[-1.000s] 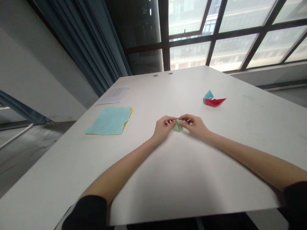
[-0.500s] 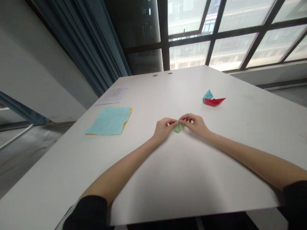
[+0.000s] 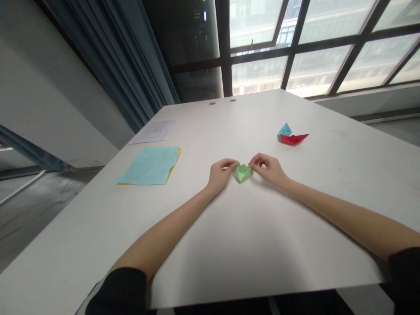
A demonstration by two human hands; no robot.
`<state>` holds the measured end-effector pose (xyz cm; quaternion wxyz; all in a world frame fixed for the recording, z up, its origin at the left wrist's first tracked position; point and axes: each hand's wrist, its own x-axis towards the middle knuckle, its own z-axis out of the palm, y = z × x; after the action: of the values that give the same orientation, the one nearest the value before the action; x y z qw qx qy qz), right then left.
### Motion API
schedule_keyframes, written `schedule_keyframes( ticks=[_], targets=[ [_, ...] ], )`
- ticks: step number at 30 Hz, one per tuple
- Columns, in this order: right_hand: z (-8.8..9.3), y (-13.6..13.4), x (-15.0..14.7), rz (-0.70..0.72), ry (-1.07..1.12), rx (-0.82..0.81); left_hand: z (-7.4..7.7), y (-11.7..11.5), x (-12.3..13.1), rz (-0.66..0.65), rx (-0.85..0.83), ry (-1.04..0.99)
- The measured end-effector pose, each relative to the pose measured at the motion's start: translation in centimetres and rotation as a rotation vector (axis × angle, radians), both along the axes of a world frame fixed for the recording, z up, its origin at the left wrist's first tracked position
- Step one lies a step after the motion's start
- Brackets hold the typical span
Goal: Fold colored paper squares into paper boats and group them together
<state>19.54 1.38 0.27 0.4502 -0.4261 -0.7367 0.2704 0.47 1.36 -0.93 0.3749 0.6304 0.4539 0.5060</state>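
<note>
While both forearms reach in over the broad white flat-topped table (image 3: 229, 245), the two bare hands meet near its middle around a small light-green folded paper shape (image 3: 243, 174). The left hand (image 3: 219, 176) has its thumb and fingertips closed together on the left end of the paper, with the other fingers curled behind. The right hand (image 3: 268, 169) pinches the opposite end between thumb and forefinger, leaving a rounded gap between its curled fingers and the thumb. Between the hands, the green paper spreads into a shallow, open form with a pointed lower edge towards the person; whether its underside touches the tabletop cannot be told. Beyond the right hand, well apart from it, a red folded paper boat (image 3: 293, 140) lies just in front of a light-blue folded paper boat (image 3: 284, 130), overlapping it in the view. Off to the left lies a pale-blue square paper sheet (image 3: 151, 165), with yellow paper (image 3: 180, 152) showing from beneath along its right and near edges. Behind these is a white printed paper sheet (image 3: 155, 131). Two small grey discs (image 3: 212, 103) sit near the far table edge, below a dark-framed window (image 3: 259, 74).
</note>
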Motion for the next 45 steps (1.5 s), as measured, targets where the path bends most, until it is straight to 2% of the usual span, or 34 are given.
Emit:
schedule_keyframes(
  ticks=[5, 10, 18, 25, 34, 38, 45],
  targets=[
    [0.3, -0.1, 0.1, 0.031, -0.037, 0.041, 0.5, -0.6, 0.0, -0.018, 0.021, 0.107],
    [0.5, -0.2, 0.4, 0.029, -0.182, 0.161, 0.8, -1.1, 0.1, -0.040, 0.054, 0.219],
    [0.6, -0.4, 0.1, 0.057, -0.343, 0.314, 0.7, -1.2, 0.2, -0.055, 0.133, 0.270],
    [0.8, -0.5, -0.3, 0.013, -0.398, 0.269, 0.6, -1.4, 0.3, -0.078, 0.202, 0.356],
    [1.1, -0.5, 0.0, 0.140, -0.502, 0.349, 0.1, -1.0, 0.3, -0.099, 0.025, 0.159],
    [1.1, -0.3, 0.1, 0.124, -0.506, 0.339, -0.1, -0.8, 0.2, -0.126, 0.014, 0.185],
    [1.0, 0.4, 0.3, 0.108, -0.522, 0.278, 0.5, -1.2, 0.3, -0.099, 0.031, 0.251]
  ],
)
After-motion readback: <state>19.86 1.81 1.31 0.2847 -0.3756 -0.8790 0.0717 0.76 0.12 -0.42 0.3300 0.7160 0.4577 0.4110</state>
